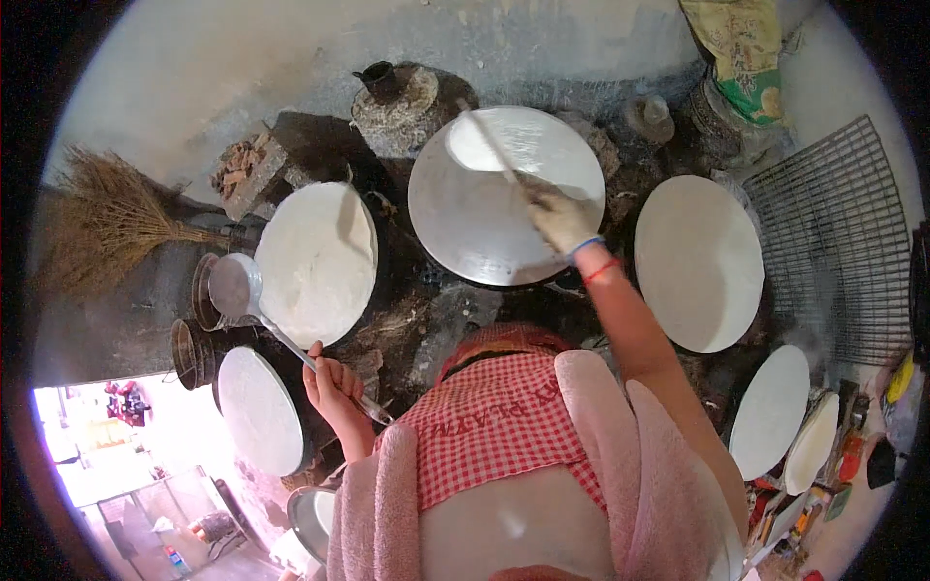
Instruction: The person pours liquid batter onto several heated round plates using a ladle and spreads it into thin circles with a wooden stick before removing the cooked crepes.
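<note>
My left hand [334, 387] is closed around the handle of a large metal ladle [281, 335]. The ladle's bowl hangs out to the left, beside a round griddle covered with a white layer [315, 261]. My right hand [560, 215], in a pale glove, reaches over the round central griddle [475, 228]. It grips a long thin stick [492, 143], slightly blurred, which points to the far rim. A glossy white patch of batter [528, 140] lies on the far part of this griddle; its near part looks bare and grey.
Other white-covered rounds stand at lower left [260, 412], right [699, 261] and lower right [770, 412]. A twig broom [126, 213] lies at far left. A wire rack [833, 237] leans at right. A small dark pot [380, 82] and a sack [741, 58] are along the wall.
</note>
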A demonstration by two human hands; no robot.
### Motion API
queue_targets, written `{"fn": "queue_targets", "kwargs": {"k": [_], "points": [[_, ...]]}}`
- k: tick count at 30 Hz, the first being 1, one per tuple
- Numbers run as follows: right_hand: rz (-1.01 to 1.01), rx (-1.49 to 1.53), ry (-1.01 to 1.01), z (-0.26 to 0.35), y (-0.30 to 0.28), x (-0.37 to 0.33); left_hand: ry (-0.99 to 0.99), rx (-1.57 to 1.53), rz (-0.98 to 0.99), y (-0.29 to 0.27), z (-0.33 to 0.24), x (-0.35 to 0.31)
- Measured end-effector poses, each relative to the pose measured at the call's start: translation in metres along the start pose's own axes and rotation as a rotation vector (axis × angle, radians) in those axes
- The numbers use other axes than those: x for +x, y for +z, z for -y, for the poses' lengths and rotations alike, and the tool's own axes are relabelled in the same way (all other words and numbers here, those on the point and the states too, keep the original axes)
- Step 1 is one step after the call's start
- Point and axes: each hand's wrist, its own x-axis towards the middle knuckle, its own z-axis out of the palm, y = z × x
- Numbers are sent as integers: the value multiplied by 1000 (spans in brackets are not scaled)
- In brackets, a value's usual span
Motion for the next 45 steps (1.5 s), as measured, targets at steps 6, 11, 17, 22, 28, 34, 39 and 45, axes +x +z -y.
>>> {"fn": "queue_targets", "kwargs": {"k": [6, 11, 17, 22, 28, 34, 39, 45], "points": [[153, -4, -406, -67, -24, -43, -10, -36, 15, 10, -5, 9], [-88, 43, -50, -46, -60, -73, -89, 19, 38, 22, 4, 3], [177, -495, -292, -11, 1, -25, -88, -65, 35, 24, -10, -3], [-171, -625, -411, -23, -106, 15, -43, -15, -63, 3, -6, -15], [195, -758, -330, 48, -22, 10, -34, -16, -167, -15, -9, -31], [31, -489, -349, 7, -87, 20, -21, -62, -101, -22, -2, -14], [116, -508, -468, 27, -26, 44, -125, 29, -41, -17, 4, 6], [82, -583, -360, -3, -94, -1, -264, 111, 33, 16, 0, 22]]}}
